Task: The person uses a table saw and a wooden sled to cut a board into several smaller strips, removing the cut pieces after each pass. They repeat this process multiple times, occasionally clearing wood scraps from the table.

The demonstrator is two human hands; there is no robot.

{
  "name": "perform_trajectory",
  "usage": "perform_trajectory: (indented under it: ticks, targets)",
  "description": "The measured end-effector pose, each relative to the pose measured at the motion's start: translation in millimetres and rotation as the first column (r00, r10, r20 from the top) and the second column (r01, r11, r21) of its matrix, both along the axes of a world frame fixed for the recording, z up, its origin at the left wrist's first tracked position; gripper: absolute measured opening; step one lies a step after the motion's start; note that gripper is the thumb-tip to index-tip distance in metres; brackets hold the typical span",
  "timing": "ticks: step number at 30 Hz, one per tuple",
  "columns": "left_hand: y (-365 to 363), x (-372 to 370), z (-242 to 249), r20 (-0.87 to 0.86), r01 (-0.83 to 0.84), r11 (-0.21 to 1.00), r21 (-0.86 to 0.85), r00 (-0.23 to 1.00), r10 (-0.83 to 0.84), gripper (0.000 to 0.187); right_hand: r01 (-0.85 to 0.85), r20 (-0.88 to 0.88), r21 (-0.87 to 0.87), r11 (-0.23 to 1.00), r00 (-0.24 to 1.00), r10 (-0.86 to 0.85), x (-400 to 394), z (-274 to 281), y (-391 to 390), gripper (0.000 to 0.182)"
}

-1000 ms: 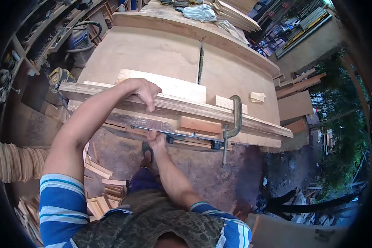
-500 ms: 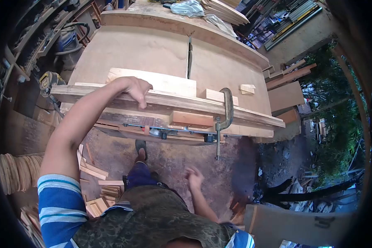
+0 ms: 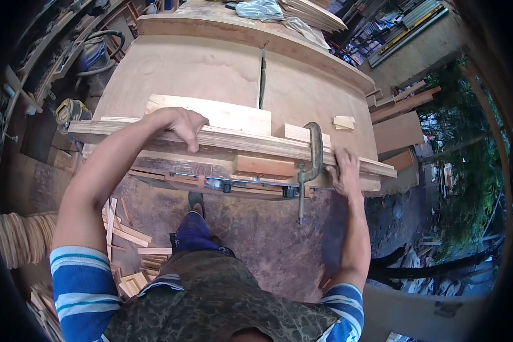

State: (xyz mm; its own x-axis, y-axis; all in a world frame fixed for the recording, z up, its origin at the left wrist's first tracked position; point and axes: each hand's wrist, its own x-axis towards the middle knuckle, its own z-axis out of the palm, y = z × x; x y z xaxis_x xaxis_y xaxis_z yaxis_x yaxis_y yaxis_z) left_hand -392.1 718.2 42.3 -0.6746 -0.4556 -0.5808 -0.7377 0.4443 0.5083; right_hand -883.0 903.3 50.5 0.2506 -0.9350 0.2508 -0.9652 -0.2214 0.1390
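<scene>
My left hand (image 3: pixel 185 126) is wrapped over the long plywood fence (image 3: pixel 242 138), fingers over the top and thumb on the near face. Right of the clamp, my right hand (image 3: pixel 345 172) grips the same fence, fingers over its top edge. A C-clamp (image 3: pixel 316 151) is fixed across the fence and a small wood block (image 3: pixel 293 132) behind it. A pale board (image 3: pixel 222 114) lies against the fence's far side. Beyond is a wide plywood panel (image 3: pixel 194 68) with a narrow slot (image 3: pixel 262 82). A reddish wood block (image 3: pixel 265 166) sits on the near side.
A second fence (image 3: pixel 211 25) crosses the panel's far edge. Small offcuts (image 3: pixel 343 122) lie on the panel's right. Wood scraps (image 3: pixel 132 233) litter the floor at left, near a ribbed hose (image 3: pixel 25 236). A vacuum (image 3: pixel 94 57) stands at far left.
My right hand has risen from low beside my body to the right end of the fence and taken hold of it. My left hand stays on the fence.
</scene>
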Motion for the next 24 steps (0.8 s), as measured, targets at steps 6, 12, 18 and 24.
perform_trajectory:
  ticks: [6, 12, 18, 24]
  targets:
    - [5, -5, 18, 0.046, 0.005, 1.0, -0.005, 0.999, -0.005, 0.089, -0.09, 0.083, -0.01, 0.996, 0.992, 0.09, -6, -4, -8, 0.063]
    - [4, -6, 12, 0.083, 0.013, 0.997, -0.07, 0.997, -0.008, 0.089, -0.057, 0.131, -0.122, 0.991, 0.989, 0.073, -19, -20, -4, 0.058]
    - [10, -4, 11, 0.05, -0.006, 0.996, -0.092, 0.999, 0.011, 0.095, -0.041, 0.088, -0.165, 0.985, 0.995, 0.056, -16, -27, 0, 0.057]
    - [12, -3, 8, 0.044, -0.016, 0.994, -0.112, 0.999, 0.022, 0.095, -0.021, 0.035, -0.197, 0.98, 0.999, 0.029, -14, -28, 1, 0.055]
